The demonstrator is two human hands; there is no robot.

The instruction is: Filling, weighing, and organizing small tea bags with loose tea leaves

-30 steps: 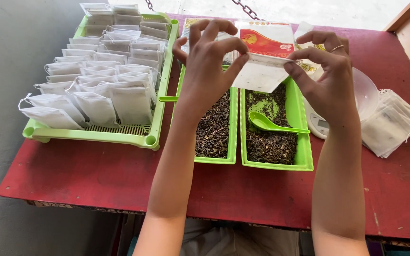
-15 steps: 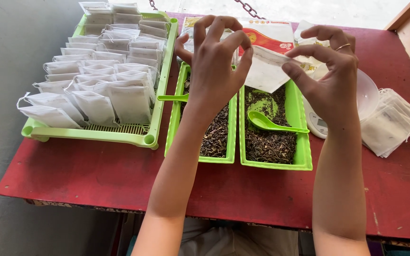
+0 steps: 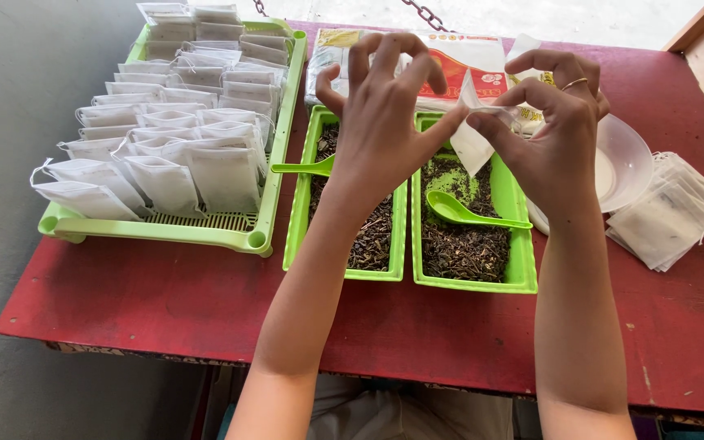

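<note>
Right now both hands are raised above the two small green trays in the middle of the red desk (image 3: 165, 301), and together they grip one small white bag (image 3: 476, 140). The left hand (image 3: 380, 106) pinches the bag's top edge with its fingertips, the other fingers spread and curled above; the right hand (image 3: 552, 122), with a ring on one finger, pinches the same top edge from the other side. The bag hangs between them, tilted, just over the right small tray (image 3: 470, 281), which holds dark loose tea leaves and a green spoon (image 3: 470, 213) lying on them. The left small tray (image 3: 295, 236) also holds tea leaves, and a second green spoon (image 3: 301, 169) sticks out over its left rim. To the left stands a large green tray (image 3: 275, 163) packed with rows of filled white bags (image 3: 173, 138). On the right lie a clear plastic bowl (image 3: 625, 159) and a loose heap of empty bags (image 3: 674, 212). Beyond the hands lies a red and white packet (image 3: 458, 53).
</note>
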